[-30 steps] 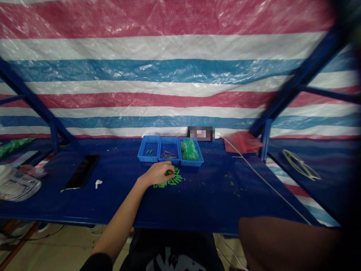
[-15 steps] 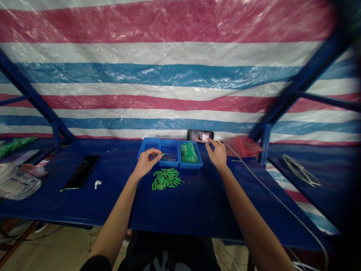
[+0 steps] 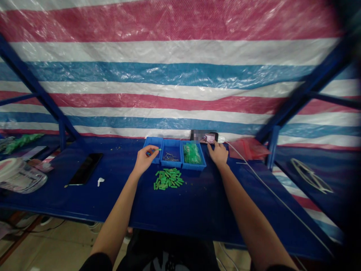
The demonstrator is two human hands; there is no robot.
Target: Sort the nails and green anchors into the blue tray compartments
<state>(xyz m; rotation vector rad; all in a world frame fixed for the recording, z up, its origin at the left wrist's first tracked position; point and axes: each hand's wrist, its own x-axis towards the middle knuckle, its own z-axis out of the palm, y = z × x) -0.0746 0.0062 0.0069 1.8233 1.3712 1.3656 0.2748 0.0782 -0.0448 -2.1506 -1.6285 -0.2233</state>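
My left hand (image 3: 146, 158) is pinched on a small green piece (image 3: 159, 149) over the left blue bin (image 3: 154, 140). The middle blue bin (image 3: 172, 145) holds thin metal pins or screws (image 3: 170, 157). In the right blue bin (image 3: 204, 165) lies a clear bag of green pieces (image 3: 193, 153). A pile of green pieces (image 3: 168, 178) lies on the table in front of the bins. My right hand (image 3: 219, 154) reaches to a propped-up phone (image 3: 209, 138), fingers apart, a fingertip at its lower right edge; whether it touches the screen I cannot tell.
A white cable (image 3: 262, 182) runs along the right side, near red plastic bags (image 3: 248, 148). To the left lie a black phone (image 3: 86, 169), a white earbud (image 3: 100, 181) and a clear tub (image 3: 21, 176). Blue frame posts (image 3: 273, 146) and a striped sheet (image 3: 169, 75) stand behind.
My left hand has moved back slightly from the middle bin to the left bin, still with the green piece. My right hand has lowered a little at the phone. The view shifted slightly.
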